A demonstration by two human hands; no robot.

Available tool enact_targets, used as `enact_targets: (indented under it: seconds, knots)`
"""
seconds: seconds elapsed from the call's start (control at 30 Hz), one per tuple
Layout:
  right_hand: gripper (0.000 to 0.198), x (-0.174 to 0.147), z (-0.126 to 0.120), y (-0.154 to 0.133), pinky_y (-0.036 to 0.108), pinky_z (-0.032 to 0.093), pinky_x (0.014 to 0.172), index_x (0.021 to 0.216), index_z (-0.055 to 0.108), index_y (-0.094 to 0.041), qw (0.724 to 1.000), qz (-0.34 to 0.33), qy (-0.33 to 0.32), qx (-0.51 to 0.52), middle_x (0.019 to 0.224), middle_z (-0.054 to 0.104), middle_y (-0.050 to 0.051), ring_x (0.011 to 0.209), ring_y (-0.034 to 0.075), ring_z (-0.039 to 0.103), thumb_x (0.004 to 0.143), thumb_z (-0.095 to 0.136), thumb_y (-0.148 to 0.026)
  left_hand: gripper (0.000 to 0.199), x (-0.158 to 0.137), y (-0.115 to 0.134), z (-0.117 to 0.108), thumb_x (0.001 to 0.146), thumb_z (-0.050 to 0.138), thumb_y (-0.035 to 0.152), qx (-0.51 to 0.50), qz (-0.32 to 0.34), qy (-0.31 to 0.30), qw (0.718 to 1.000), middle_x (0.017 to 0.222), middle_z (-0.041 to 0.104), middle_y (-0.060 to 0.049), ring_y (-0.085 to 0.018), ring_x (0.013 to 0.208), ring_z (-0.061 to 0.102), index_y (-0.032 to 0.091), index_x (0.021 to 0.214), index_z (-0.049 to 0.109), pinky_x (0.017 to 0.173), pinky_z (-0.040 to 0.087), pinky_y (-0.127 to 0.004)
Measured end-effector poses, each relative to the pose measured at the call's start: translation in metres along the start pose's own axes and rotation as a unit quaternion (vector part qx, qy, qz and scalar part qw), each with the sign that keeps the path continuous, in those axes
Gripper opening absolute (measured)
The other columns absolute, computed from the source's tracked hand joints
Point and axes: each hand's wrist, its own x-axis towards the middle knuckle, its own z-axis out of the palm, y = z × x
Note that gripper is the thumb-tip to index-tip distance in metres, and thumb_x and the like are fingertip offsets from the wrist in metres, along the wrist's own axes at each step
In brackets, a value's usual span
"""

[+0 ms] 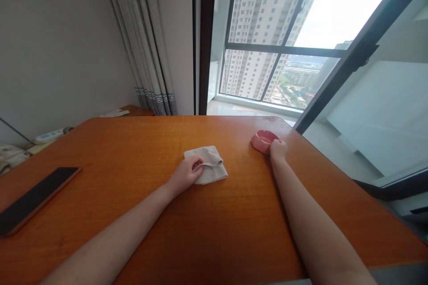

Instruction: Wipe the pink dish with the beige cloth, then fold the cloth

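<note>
A folded off-white cloth [210,167] lies near the middle of the wooden table [140,142]. My left hand [187,171] pinches its left side, with the fingers curled round a fold. Toward the far right corner sits a pink ashtray [262,140] with a notched rim. My right hand [278,148] grips the ashtray's right side; part of that rim is hidden behind the fingers. The ashtray appears to rest on the tabletop.
On the left of the table lies a long dark slab with an orange-brown edge [36,198]. A white power strip [51,135] is beyond the left edge. Grey curtains [143,44] hang behind, and a dark-framed window [284,48] stands at the back right.
</note>
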Motion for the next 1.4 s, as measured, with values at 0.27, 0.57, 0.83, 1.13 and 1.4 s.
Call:
enact_targets:
  seconds: [0.27,0.57,0.83,1.13,1.4]
  knots:
    - [0.054,-0.038,-0.007,-0.037,0.045,0.029,0.101,0.130,0.037,-0.015,0.986,-0.153,0.070,0.014,0.131,0.042,0.014,0.124,0.027,0.035,0.080,0.041,-0.032,0.036,0.008,-0.009,-0.010,0.078,0.055,0.044,-0.421,-0.165,0.023,0.891,0.097,0.063,-0.007,-0.018,0.085,0.060,0.015,0.100,0.054,0.074,0.046,-0.028]
    - [0.037,-0.207,0.013,-0.080,0.029,0.044,0.074,0.121,0.047,-0.021,0.734,-0.397,-0.551,-0.019,0.090,0.059,0.003,0.075,0.015,0.055,0.087,0.044,-0.034,0.035,0.021,-0.048,-0.057,0.075,0.061,0.032,-0.477,-0.166,0.110,0.856,0.102,0.065,-0.009,-0.018,0.089,0.061,0.013,0.105,0.058,0.080,0.048,-0.029]
    - [0.018,-0.175,0.016,-0.073,0.037,0.036,0.088,0.080,0.060,-0.021,0.732,-0.420,-0.493,-0.212,0.099,0.055,0.005,0.097,0.023,0.050,0.064,0.066,-0.026,0.033,0.010,-0.088,-0.103,0.065,0.065,0.042,-0.238,-0.196,0.151,0.939,0.066,0.053,0.004,-0.009,0.055,0.048,0.017,0.080,0.050,0.051,0.037,-0.021]
    - [0.045,-0.134,0.028,-0.049,0.038,0.033,0.095,0.114,0.052,-0.021,0.829,-0.376,-0.358,-0.210,0.121,0.049,0.009,0.112,0.026,0.044,0.072,0.058,-0.033,0.026,0.014,-0.081,-0.079,0.076,0.049,0.041,0.136,-0.140,0.110,0.975,0.070,0.052,0.001,-0.015,0.064,0.050,0.019,0.090,0.053,0.061,0.039,-0.026]
    - [0.060,-0.133,0.026,-0.053,0.041,0.034,0.088,0.127,0.044,-0.018,0.845,-0.319,-0.330,-0.274,0.113,0.055,0.013,0.105,0.029,0.049,0.076,0.056,-0.047,0.051,0.007,-0.059,-0.077,0.077,0.048,0.047,0.303,-0.222,0.037,0.926,0.077,0.059,-0.006,-0.022,0.070,0.056,0.018,0.119,0.045,0.058,0.035,-0.029]
